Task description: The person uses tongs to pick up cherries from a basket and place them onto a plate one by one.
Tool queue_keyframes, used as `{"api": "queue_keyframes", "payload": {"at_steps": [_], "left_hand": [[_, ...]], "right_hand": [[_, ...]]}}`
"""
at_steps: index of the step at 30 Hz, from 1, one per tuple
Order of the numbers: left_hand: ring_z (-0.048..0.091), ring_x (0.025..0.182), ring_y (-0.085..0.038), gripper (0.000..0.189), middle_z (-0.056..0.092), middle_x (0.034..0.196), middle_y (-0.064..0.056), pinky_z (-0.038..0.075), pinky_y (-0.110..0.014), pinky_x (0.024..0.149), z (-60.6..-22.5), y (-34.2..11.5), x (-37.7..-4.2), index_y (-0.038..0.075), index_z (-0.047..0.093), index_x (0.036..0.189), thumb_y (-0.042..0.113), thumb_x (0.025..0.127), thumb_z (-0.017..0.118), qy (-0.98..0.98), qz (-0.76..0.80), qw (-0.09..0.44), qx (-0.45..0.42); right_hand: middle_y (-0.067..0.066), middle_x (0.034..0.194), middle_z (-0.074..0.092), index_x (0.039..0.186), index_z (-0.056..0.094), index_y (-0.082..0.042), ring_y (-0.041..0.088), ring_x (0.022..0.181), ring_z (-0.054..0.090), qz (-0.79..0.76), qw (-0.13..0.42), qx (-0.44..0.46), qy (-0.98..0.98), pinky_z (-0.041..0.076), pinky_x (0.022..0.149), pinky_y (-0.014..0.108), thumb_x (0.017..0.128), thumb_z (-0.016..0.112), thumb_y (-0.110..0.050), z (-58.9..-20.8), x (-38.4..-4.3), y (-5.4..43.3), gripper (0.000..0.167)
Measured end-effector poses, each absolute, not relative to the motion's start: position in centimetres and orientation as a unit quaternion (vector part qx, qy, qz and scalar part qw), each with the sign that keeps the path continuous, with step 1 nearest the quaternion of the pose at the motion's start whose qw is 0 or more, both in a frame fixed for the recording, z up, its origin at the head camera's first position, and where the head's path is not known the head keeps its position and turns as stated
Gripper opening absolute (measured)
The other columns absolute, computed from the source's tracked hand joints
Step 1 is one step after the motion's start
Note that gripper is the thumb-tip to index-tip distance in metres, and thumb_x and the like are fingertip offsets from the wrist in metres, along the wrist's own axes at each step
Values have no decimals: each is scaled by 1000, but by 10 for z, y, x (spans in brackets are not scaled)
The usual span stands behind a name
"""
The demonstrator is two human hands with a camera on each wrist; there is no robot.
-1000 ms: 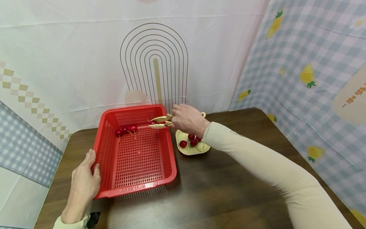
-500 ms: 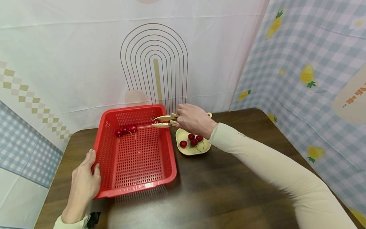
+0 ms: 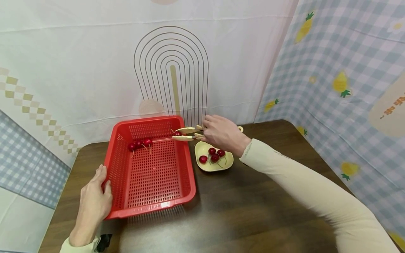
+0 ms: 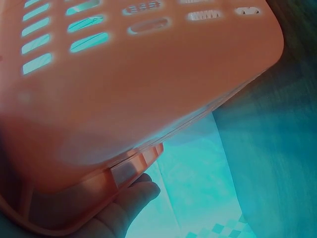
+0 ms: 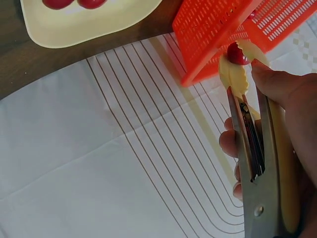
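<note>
In the head view my left hand (image 3: 95,198) grips the left rim of a red perforated plastic basket (image 3: 192,182), thumb on the inner side. The left wrist view shows the basket's underside, with fingers (image 4: 136,198) curled at its rim. My right hand (image 3: 223,134) holds cream-tipped metal tongs (image 5: 257,148) over the basket's right rim, near its back corner. A single cherry (image 5: 237,53) is pinched between the tong tips. Three stemmed cherries (image 3: 139,143) lie inside the basket towards the back left. Below my right hand, a small cream dish (image 3: 201,148) bears several more cherries (image 3: 214,158).
Everything stands on a dark wooden table (image 3: 253,211). A white cloth backdrop (image 3: 95,70) rises along the back edge, close behind the basket and the tongs. Checked cloth with pineapples (image 3: 329,105) hangs at the right.
My right hand has moved steadily right, drawing the tongs and the cherry from over the basket's inside to its right rim. The left hand and the basket have stayed put.
</note>
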State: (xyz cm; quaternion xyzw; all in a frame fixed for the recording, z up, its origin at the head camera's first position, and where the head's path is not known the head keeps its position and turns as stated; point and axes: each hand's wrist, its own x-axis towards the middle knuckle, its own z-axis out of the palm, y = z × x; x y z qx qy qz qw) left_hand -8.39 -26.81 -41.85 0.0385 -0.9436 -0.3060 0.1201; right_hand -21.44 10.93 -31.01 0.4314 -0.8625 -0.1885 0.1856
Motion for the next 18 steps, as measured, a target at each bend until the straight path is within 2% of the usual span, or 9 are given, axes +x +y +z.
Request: {"api": "queue_keyframes", "payload": {"at_steps": [12, 18], "left_hand": [[39, 144, -51, 53, 34, 159, -28, 34, -66, 114, -419, -269, -84, -10, 36, 152, 2, 102, 48, -944, -305, 124, 34], [39, 143, -51, 53, 35, 159, -29, 34, -66, 114, -419, -268, -85, -10, 37, 152, 2, 101, 49, -944, -304, 125, 34]], "right_hand": [[7, 85, 68, 87, 76, -5, 25, 84, 59, -195, 190, 425, -863, 51, 75, 34, 101, 63, -35, -309, -202, 125, 35], [7, 85, 68, 85, 76, -4, 25, 82, 57, -196, 198, 421, -863, 50, 73, 34, 100, 65, -37, -311, -198, 136, 38]]}}
